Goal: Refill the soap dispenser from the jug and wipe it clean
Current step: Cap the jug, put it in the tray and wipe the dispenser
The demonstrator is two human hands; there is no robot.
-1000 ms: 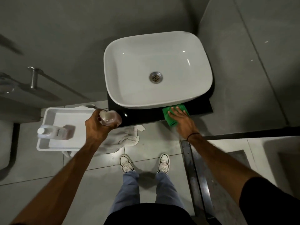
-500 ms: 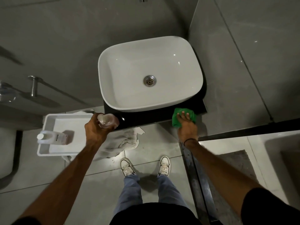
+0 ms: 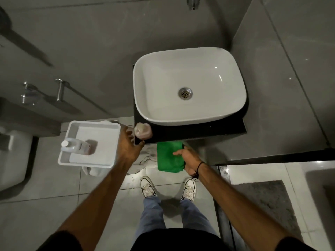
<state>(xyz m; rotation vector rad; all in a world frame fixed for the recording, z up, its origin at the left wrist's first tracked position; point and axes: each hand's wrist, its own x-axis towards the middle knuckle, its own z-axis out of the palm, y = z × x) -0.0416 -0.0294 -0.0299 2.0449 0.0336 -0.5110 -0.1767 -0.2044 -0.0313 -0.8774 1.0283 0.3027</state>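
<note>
The pinkish soap dispenser (image 3: 143,130) stands on the front left corner of the black counter (image 3: 199,132), under the white basin (image 3: 163,98). My left hand (image 3: 129,144) is around its left and front side, fingers and thumb touching it. My right hand (image 3: 190,159) grips the green cloth (image 3: 168,156), which hangs just in front of and below the counter's front edge. The white soap jug (image 3: 77,146) lies in a white tray (image 3: 94,126) to the left of my left hand.
A crumpled white rag (image 3: 145,160) lies on the tiled floor below the counter. A toilet (image 3: 12,156) is at the far left, a grey mat (image 3: 268,198) at the right. A rail (image 3: 59,89) juts from the wall. My shoes (image 3: 147,186) stand below the counter.
The dispenser has come down from my raised left hand onto the counter's left corner. My right hand has pulled the green cloth off the counter's right front and towards me.
</note>
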